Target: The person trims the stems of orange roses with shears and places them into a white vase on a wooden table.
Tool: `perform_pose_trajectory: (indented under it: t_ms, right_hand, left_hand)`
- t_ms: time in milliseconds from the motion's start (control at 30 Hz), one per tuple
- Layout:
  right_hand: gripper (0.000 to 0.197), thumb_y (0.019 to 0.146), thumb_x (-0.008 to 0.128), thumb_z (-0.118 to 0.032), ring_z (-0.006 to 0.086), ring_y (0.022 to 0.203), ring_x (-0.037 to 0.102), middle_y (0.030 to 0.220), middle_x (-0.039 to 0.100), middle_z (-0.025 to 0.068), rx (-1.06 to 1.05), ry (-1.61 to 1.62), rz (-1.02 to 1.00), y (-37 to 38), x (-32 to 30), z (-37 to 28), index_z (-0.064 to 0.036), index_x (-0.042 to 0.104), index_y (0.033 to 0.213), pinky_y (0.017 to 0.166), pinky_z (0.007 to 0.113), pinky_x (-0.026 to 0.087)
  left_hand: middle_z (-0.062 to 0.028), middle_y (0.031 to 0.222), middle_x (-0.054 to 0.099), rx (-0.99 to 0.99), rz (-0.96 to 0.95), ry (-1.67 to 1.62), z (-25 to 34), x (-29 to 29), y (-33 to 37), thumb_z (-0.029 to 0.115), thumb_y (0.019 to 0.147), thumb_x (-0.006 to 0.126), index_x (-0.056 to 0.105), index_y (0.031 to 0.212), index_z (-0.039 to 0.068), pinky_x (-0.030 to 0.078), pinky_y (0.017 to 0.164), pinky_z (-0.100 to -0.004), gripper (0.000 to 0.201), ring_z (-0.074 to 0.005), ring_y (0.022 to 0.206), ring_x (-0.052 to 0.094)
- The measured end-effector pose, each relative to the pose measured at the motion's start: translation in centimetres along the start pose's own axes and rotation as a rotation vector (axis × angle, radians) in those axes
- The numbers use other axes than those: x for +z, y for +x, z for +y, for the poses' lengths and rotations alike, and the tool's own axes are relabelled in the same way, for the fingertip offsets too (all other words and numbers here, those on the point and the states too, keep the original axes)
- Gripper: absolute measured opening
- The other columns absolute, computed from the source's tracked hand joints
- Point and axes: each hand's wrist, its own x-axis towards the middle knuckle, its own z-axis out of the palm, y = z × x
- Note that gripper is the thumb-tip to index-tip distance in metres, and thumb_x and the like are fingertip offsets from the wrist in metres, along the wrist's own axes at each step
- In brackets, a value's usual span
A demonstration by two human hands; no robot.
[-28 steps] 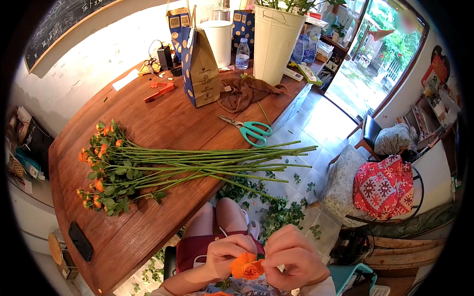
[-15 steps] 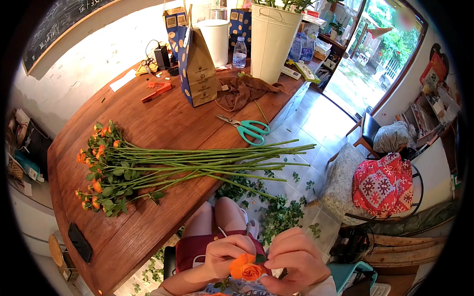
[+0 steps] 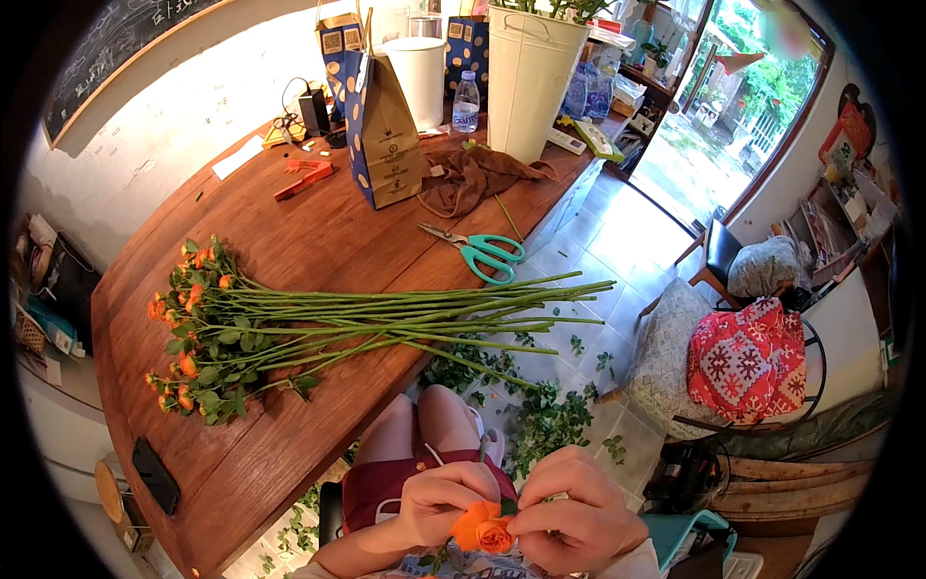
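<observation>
Two hands (image 3: 439, 504) (image 3: 577, 513) at one rose (image 3: 482, 530); one scissors (image 3: 466, 242).

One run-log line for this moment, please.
left hand: holding orange rose | right hand: fingers at its edge | table: rose bunch, teal-handled scissors | floor: loose leaves

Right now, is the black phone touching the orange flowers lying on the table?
Apart. The head view shows it: bare wooden table lies between the black phone and the orange flowers.
</observation>
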Motion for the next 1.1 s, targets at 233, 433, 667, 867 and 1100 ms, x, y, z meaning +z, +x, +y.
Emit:
perform_pose_trajectory:
  t_ms: [233, 433, 667, 867, 1100]
  right_hand:
    - [0.01, 0.069, 0.057, 0.005, 0.0215, 0.061, 0.045, 0.076, 0.051, 0.0105, -0.004, 0.001, 0.062, -0.2, 0.1, -0.1, -0.0008, 0.06, 0.078, 0.056, 0.033, 0.036]
    - [0.011, 0.072, 0.061, -0.002, 0.0218, 0.063, 0.047, 0.078, 0.051, 0.0118, 0.041, -0.08, -0.032, -0.4, -0.1, -0.1, -0.0007, 0.062, 0.082, 0.057, 0.033, 0.037]
    - [0.027, 0.063, 0.068, -0.001, 0.0196, 0.07, 0.051, 0.079, 0.054, 0.0033, 0.276, -0.007, -0.083, -1.8, 0.5, 0.6, -0.008, 0.072, 0.088, 0.063, 0.029, 0.041]
    - [0.025, 0.066, 0.068, -0.004, 0.0195, 0.069, 0.05, 0.079, 0.054, 0.0047, 0.307, 0.11, 0.006, -3.5, 1.1, 1.8, -0.0038, 0.07, 0.09, 0.062, 0.029, 0.04]
    - [0.018, 0.065, 0.073, -0.009, 0.0203, 0.077, 0.052, 0.085, 0.055, 0.0041, 0.355, 0.047, 0.134, -2.3, 0.4, -0.7, -0.0074, 0.069, 0.082, 0.066, 0.03, 0.042]
  left_hand:
    - [-0.0139, 0.086, 0.06, 0.008, -0.014, 0.003, 0.0, -0.2, -0.1, -0.006, 0.073, 0.066, 0.063, 0.088, -0.003, 0.045, 0.065, -0.0333, 0.015, -0.0226, 0.072, 0.056]
    - [-0.0142, 0.086, 0.06, 0.025, -0.049, 0.009, -0.2, -0.2, 0.0, -0.006, 0.074, 0.064, 0.063, 0.087, -0.003, 0.045, 0.064, -0.0335, 0.013, -0.0229, 0.072, 0.056]
    - [-0.0147, 0.085, 0.059, 0.031, -0.068, -0.018, -0.3, -0.5, -0.3, -0.005, 0.077, 0.063, 0.064, 0.087, -0.003, 0.045, 0.065, -0.0347, 0.01, -0.0246, 0.072, 0.055]
    - [-0.0152, 0.085, 0.059, 0.038, -0.026, -0.057, -0.5, -0.2, -0.2, -0.007, 0.076, 0.063, 0.063, 0.085, -0.005, 0.045, 0.064, -0.0358, 0.009, -0.0256, 0.071, 0.054]
    - [-0.0141, 0.083, 0.057, 0.011, -0.011, -0.081, -0.4, -0.1, -0.2, -0.007, 0.076, 0.062, 0.064, 0.086, -0.005, 0.045, 0.063, -0.0359, 0.011, -0.0252, 0.071, 0.054]
